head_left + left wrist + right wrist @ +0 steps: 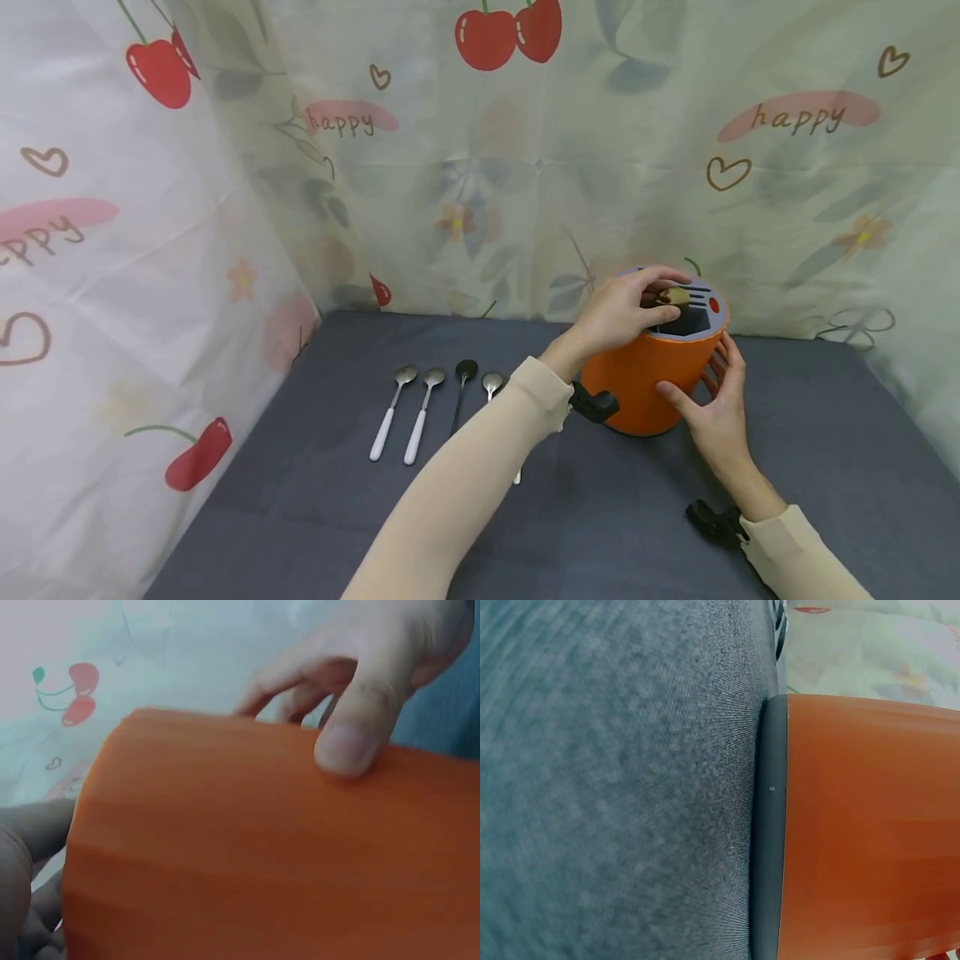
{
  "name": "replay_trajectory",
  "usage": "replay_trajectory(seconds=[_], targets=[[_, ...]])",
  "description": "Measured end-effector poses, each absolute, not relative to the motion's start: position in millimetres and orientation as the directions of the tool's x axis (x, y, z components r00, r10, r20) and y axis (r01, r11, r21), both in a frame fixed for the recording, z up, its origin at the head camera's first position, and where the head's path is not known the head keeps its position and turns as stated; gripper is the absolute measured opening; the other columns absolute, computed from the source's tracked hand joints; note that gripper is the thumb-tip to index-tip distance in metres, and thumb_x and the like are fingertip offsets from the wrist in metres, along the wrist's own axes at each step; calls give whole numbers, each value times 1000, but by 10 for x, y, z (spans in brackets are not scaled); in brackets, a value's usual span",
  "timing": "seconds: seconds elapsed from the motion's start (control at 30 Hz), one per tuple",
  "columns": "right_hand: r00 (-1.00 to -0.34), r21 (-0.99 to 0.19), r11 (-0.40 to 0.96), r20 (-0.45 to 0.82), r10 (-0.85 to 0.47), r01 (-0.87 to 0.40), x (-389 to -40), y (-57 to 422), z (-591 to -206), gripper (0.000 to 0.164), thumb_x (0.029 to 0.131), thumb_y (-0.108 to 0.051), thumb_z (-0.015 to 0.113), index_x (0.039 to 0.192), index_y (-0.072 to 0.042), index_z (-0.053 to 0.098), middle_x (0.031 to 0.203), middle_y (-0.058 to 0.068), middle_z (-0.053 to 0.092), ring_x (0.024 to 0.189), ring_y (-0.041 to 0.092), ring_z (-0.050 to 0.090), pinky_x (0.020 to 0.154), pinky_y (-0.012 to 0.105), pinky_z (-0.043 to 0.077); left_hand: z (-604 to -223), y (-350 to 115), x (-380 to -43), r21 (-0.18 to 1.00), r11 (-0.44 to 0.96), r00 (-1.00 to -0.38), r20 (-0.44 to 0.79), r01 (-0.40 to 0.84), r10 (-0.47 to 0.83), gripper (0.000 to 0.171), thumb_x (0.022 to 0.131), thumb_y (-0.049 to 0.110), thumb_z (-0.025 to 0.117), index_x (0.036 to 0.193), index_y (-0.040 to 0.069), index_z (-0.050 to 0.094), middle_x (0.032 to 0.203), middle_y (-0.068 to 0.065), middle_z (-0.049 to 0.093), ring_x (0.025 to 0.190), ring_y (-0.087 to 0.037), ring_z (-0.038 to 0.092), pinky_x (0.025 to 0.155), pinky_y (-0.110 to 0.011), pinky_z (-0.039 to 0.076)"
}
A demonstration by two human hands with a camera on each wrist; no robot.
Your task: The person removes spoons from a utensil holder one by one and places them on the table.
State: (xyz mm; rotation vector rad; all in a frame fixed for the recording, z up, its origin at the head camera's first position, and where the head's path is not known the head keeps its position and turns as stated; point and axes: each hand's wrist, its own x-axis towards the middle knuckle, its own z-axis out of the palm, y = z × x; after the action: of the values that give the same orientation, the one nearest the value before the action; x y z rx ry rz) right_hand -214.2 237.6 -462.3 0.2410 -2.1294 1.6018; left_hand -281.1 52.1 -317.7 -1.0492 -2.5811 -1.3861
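An orange knife-and-utensil holder [637,383] with a grey slotted top stands upright on the table. Over its top opening, my left hand [618,310] holds a gold-coloured spoon [675,296] by its rounded head; its lower part is hidden in the holder. My right hand [720,421] grips the holder's right side, thumb in front and fingers round the far side. The left wrist view shows the orange wall up close, with the right thumb [349,746] against it. In the right wrist view, the holder's dark base [771,825] meets the cloth.
Left of the holder several spoons lie in a row: two with white handles [382,433] [415,436], a black one [466,371], and a silver-headed one [492,382] partly behind my left forearm. Dark grey cloth [300,500] covers the table. Patterned curtains [525,208] rise behind and beside it.
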Motion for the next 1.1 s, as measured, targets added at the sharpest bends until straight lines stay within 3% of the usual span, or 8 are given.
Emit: replay_trajectory(seconds=[0.13, 0.3, 0.47, 0.63, 0.87, 1.1], targets=[[-873, -855, 307, 472, 125, -418, -2148, 2381, -4615, 100, 96, -6, 76, 166, -31, 10, 168, 3, 17, 149, 30, 29, 123, 37, 26, -3196, 565, -2796, 747, 379, -800, 332, 546, 499, 38, 99, 22, 74, 137, 25, 68, 123, 8, 70, 107, 2, 64, 90, -11, 48], [-873, -858, 301, 469, 133, -416, -2149, 2393, -4613, 100, 96, -7, 76, 166, -32, 10, 168, 2, 17, 150, 29, 28, 124, 39, 25, -3218, 558, -2810, 842, 186, -789, 365, 506, 494, 34, 99, 16, 72, 134, 18, 71, 108, 4, 72, 96, 2, 65, 86, -13, 52], [-879, -864, 305, 456, 141, -400, -2147, 2388, -4625, 99, 96, -9, 76, 166, -31, 10, 168, 3, 17, 150, 31, 27, 125, 43, 24, -3218, 509, -2836, 865, 70, -759, 394, 497, 519, 32, 104, 10, 63, 135, 12, 69, 122, -4, 70, 101, -5, 64, 88, -17, 53], [-882, -866, 309, 450, 141, -392, -2151, 2376, -4626, 99, 96, -11, 77, 166, -32, 10, 168, 4, 18, 150, 32, 28, 125, 43, 23, -3203, 489, -2847, 842, 63, -742, 433, 535, 512, 31, 107, 9, 57, 135, 12, 69, 136, -1, 65, 113, -3, 60, 95, -16, 50], [-877, -860, 316, 461, 138, -402, -2150, 2372, -4609, 99, 96, -11, 77, 166, -32, 10, 168, 2, 18, 149, 30, 29, 124, 39, 25, -3223, 483, -2848, 835, 52, -742, 456, 548, 491, 32, 107, 11, 55, 136, 14, 68, 137, 4, 63, 118, 2, 56, 98, -16, 48], [-875, -858, 310, 466, 133, -409, -2143, 2375, -4616, 100, 95, -9, 77, 166, -32, 10, 168, 2, 18, 150, 31, 29, 125, 41, 24, -3290, 468, -2878, 849, 42, -761, 450, 527, 467, 32, 108, 19, 55, 136, 12, 68, 136, -2, 67, 115, -1, 60, 98, -16, 48]])
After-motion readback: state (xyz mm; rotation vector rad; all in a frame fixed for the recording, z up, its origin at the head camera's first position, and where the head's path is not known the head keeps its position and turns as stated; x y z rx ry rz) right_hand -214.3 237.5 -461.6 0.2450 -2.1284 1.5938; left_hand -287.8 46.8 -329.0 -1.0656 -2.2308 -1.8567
